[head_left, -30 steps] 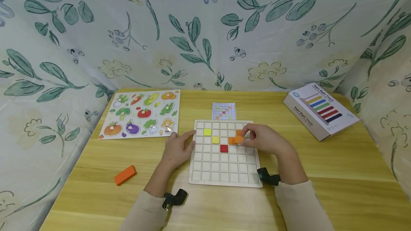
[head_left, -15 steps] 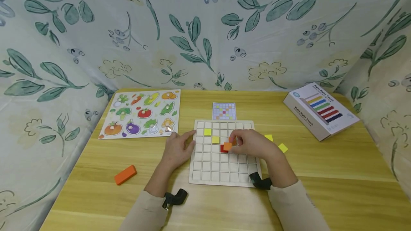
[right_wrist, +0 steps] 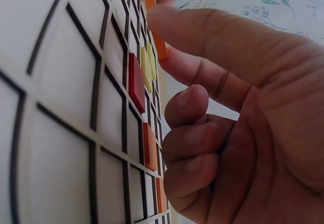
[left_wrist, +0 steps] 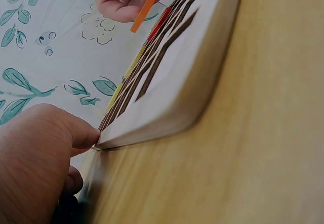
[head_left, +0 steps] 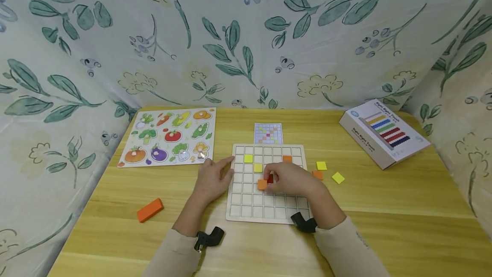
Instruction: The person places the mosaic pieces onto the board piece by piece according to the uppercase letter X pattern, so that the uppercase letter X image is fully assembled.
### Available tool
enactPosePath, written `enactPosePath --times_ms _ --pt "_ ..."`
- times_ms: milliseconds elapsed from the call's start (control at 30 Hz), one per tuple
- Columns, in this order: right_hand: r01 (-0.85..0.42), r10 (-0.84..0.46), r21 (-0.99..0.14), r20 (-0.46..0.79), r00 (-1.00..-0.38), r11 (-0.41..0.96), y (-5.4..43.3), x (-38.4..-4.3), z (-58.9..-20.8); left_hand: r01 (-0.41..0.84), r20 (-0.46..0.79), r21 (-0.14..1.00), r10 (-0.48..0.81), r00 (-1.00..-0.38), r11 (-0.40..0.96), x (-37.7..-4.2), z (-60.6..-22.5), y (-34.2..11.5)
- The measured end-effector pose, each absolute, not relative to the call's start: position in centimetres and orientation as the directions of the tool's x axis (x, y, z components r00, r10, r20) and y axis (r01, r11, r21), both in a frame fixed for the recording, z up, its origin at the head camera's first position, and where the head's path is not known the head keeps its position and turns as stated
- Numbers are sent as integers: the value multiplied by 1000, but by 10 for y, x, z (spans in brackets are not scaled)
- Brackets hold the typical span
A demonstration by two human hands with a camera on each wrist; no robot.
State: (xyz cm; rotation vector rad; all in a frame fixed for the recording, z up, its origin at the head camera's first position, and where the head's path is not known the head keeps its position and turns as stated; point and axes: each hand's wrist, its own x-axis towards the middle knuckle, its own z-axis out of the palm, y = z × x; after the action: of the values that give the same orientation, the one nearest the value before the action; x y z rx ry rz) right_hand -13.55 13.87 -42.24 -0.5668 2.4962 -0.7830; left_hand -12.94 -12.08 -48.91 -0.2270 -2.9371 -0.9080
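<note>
A pale square grid board (head_left: 250, 212) lies flat on the table. My right hand (head_left: 290, 179) pinches an orange square tile (head_left: 262, 184) between thumb and index finger, just over the board, left of and nearer me than the red tile (head_left: 270, 178). The right wrist view shows that tile (right_wrist: 161, 48) tilted; whether it touches the board I cannot tell. My left hand (head_left: 212, 179) touches the board's left edge with extended fingers. Two yellow tiles (head_left: 248, 158) and an orange tile (head_left: 287, 158) sit in grid squares. Another placed orange tile (right_wrist: 150, 145), hidden in the head view, shows from the right wrist.
Behind the board lies a small pattern card (head_left: 268, 133). To the right are loose yellow tiles (head_left: 338, 178), a loose orange tile (head_left: 317, 175) and a box (head_left: 384, 134). At left are a vegetable picture board (head_left: 167, 137) and an orange block (head_left: 150, 210).
My right hand has carried the orange tile left and towards me, from the board's upper right past the red tile. Loose tiles at the right have come into sight. The left hand stays put.
</note>
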Motion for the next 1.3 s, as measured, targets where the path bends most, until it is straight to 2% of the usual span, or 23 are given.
enactPosePath --times_ms 767,1100,1300 --pt "-325 -507 -504 -280 -815 800 122 -131 -430 142 89 559 111 -990 817 -128 -488 -120" --pt "-315 -498 -505 -282 -820 804 121 -131 -430 154 101 561 117 -988 813 -129 -489 -121" --pt "-253 -471 -552 -297 -830 794 127 -132 -426 158 107 557 117 -987 815 -129 -490 -121"
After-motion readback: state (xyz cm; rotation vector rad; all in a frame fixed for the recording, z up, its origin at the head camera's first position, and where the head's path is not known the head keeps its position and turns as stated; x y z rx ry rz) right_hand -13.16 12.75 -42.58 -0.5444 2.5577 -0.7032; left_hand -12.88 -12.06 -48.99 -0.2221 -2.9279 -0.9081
